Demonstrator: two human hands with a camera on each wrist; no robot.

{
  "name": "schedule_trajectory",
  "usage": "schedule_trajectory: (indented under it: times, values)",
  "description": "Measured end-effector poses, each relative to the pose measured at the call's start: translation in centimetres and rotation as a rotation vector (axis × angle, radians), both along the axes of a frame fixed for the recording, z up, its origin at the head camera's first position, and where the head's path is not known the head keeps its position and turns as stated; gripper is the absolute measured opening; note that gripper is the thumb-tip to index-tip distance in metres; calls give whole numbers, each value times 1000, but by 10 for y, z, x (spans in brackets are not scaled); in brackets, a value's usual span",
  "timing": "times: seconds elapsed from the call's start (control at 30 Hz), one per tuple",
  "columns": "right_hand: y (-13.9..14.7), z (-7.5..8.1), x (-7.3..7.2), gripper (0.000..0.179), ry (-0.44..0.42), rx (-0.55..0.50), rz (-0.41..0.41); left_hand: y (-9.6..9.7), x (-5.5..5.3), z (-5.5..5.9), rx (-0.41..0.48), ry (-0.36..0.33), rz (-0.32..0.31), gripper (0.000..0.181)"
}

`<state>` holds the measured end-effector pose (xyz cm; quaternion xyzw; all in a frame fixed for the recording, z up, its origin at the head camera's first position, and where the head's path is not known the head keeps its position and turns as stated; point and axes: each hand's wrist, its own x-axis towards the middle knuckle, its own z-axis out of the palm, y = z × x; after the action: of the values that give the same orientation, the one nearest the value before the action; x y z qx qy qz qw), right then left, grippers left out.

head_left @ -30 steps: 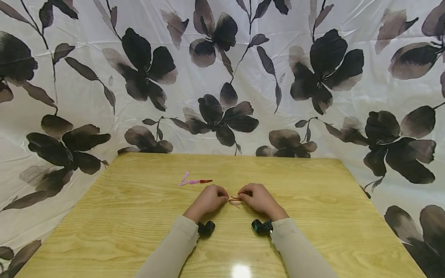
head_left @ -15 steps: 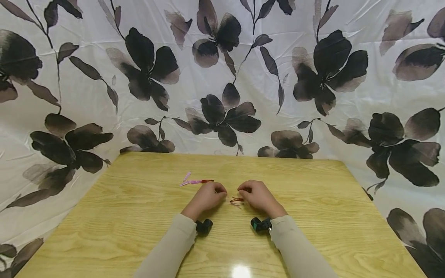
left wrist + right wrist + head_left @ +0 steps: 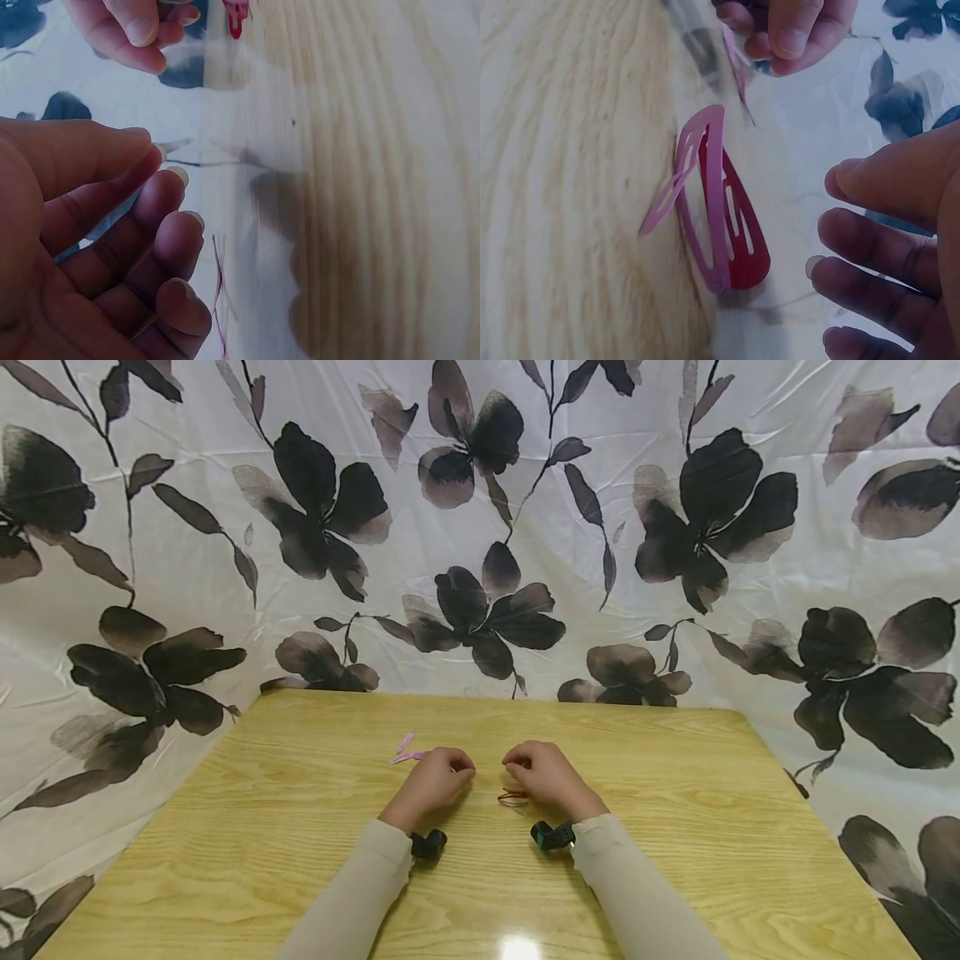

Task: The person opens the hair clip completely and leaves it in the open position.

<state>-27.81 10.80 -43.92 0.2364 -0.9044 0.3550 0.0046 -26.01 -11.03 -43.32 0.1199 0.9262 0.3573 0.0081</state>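
Our left hand (image 3: 438, 772) and right hand (image 3: 549, 777) stand apart over the table (image 3: 645, 777), with no clip visible in either. The left thumb and forefinger meet or nearly meet, and we see nothing between them; the right thumb stands away from its fingers. The near clips (image 3: 513, 798) lie just beside the right hand, at about eight o'clock from it; the far clips (image 3: 408, 756) lie near ten o'clock from the left hand.

We judge this a gap in the handling, with the near clips loose. Any new hold calls, we think, for a light fingertip pinch, as they look thin and low.

In the right wrist view the pink clip (image 3: 715, 199) looks sprung, its tongue (image 3: 652, 220) angled toward seven o'clock. The slotted red clip (image 3: 751, 266) passes behind or through it; which, we cannot tell.
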Motion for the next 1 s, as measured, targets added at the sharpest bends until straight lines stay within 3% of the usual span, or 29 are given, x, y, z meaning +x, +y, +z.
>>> schedule_trajectory:
  times: [0.57, 0.77, 1.0]
  values:
    - [-20, 2, -11, 18, 49, 36, 11, -18, -7, 7, -20, 11, 81, 14]
    - [-30, 4, -14, 19, 43, 30, 2, -26, -12, 10, -37, 32, 92, 15]
    - [-44, 8, -18, 19, 26, 35, -5, -34, -18, 9, -24, 7, 108, 14]
